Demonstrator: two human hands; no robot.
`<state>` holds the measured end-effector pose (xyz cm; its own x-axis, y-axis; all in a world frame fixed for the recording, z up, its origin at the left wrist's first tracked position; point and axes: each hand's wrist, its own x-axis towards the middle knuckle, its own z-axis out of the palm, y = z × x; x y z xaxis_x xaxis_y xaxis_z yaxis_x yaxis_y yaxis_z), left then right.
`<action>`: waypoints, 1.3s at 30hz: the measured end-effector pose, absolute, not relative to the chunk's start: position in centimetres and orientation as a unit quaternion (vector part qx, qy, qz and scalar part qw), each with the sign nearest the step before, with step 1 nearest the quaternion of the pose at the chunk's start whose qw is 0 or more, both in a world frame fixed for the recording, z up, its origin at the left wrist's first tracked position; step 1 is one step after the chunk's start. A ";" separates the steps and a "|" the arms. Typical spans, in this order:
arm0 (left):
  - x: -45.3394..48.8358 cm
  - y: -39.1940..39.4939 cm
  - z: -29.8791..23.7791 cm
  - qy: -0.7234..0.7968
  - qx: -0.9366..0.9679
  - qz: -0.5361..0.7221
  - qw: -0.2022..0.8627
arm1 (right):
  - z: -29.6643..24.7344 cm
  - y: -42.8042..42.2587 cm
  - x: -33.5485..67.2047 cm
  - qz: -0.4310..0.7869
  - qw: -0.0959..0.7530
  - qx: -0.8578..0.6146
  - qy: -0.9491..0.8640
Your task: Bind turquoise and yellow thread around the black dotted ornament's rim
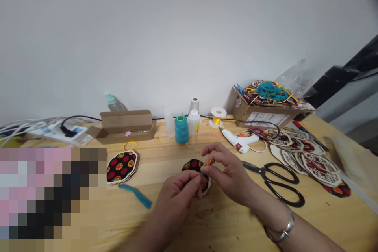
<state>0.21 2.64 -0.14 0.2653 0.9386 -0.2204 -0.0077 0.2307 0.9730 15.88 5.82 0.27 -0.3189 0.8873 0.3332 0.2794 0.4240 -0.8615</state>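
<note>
My left hand (177,191) and my right hand (226,169) meet over a small black fabric piece with red and green dots (192,165) on the wooden table (206,220). Both hands are closed in a pinch. The right fingers hold a short orange bit (208,162) tied to a yellow cord (196,147) that runs back to a yellow spool (217,117). The left fingertips pinch at the edge of the fabric piece, where a bit of teal shows. A silver bangle (282,231) is on my right wrist.
Black scissors (279,183) lie to the right, a white glue gun (238,140) behind the hands. A teal thread cone (181,129), white bottles (194,120), a stack of dotted pieces (121,166), a teal tassel (136,195), cardboard boxes (125,126) and patterned cutouts (307,157) surround them.
</note>
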 end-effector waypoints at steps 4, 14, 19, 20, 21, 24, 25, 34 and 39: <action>0.1 2.5 -0.5 0.486 0.468 0.376 0.634 | 0.2 6.0 15.9 0.378 0.427 -0.393 -0.721; 0.1 2.4 -1.0 0.459 0.398 0.419 0.675 | 1.3 8.9 16.3 0.279 0.351 -0.535 -0.717; -0.1 2.3 -1.0 0.400 0.353 0.461 0.709 | 3.1 10.8 13.8 0.165 0.394 -0.514 -0.744; -0.1 2.2 -0.9 0.386 0.352 0.460 0.718 | 3.3 11.2 13.2 0.151 0.390 -0.519 -0.746; -0.2 2.1 -0.8 0.374 0.353 0.457 0.725 | 3.4 11.4 12.6 0.142 0.380 -0.527 -0.747; -0.4 1.8 -0.3 0.353 0.367 0.448 0.735 | 3.1 11.8 10.9 0.112 0.351 -0.560 -0.742; -0.4 1.7 -0.2 0.351 0.373 0.443 0.736 | 2.9 11.8 10.4 0.105 0.354 -0.567 -0.737; -0.4 1.2 -0.2 0.346 0.391 0.437 0.733 | 3.5 13.0 9.5 0.222 0.409 -0.552 -0.692; -0.3 1.1 -0.2 0.348 0.406 0.426 0.730 | 7.2 14.2 10.5 0.276 0.483 -0.516 -0.651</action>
<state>-0.34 1.14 -0.19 0.3939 0.9046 -0.1629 -0.3394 0.3079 0.8888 10.50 14.16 7.19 -0.0008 0.9393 0.3430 0.4057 0.3138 -0.8585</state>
